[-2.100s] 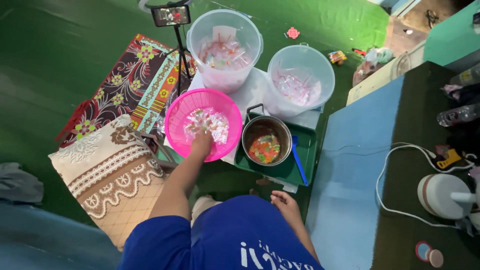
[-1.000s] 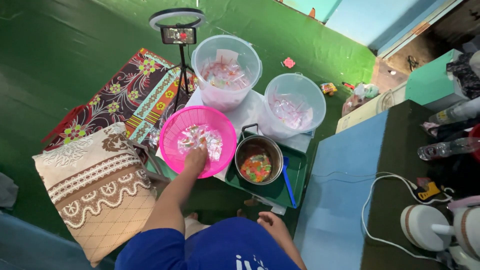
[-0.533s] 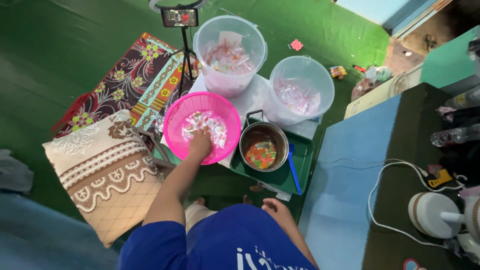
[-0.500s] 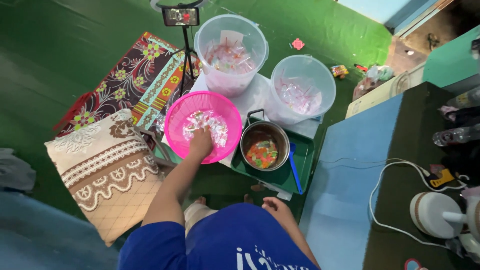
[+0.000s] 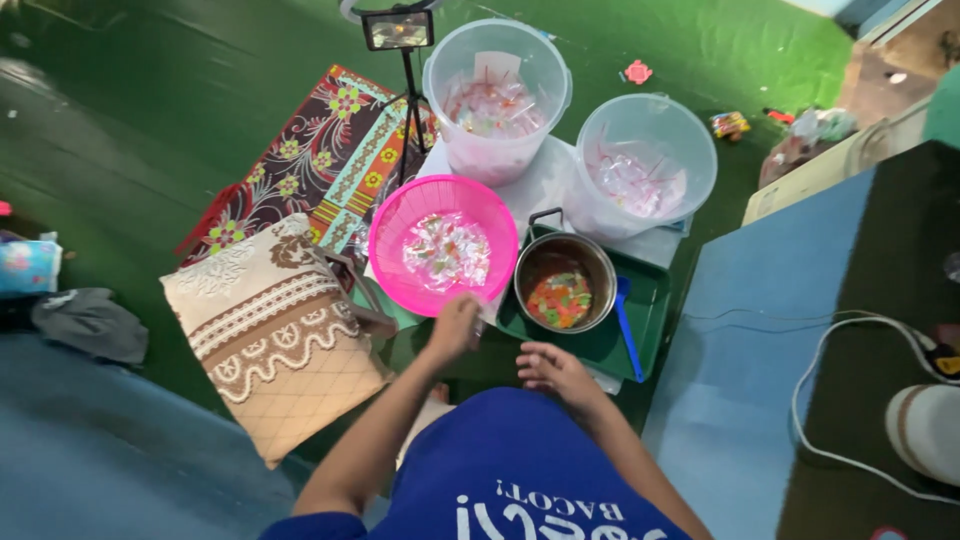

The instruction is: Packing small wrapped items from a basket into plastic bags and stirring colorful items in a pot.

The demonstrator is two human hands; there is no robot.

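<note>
Two hands are low in the view, near the person's lap. The left hand (image 5: pixel 455 328) is at the near rim of the pink basket (image 5: pixel 400 225), fingers curled together as if pinching something small; what it holds I cannot tell. The right hand (image 5: pixel 553 367) rests loosely apart, holding nothing, just before the metal pot (image 5: pixel 535 262) of coloured pieces on the green tray (image 5: pixel 655 300). The basket holds small wrapped pieces, and it sits on the floor before two clear buckets (image 5: pixel 650 125). To do this well, I think the left hand should pinch only a few pieces and lift slowly, so the light basket does not tip.
</note>
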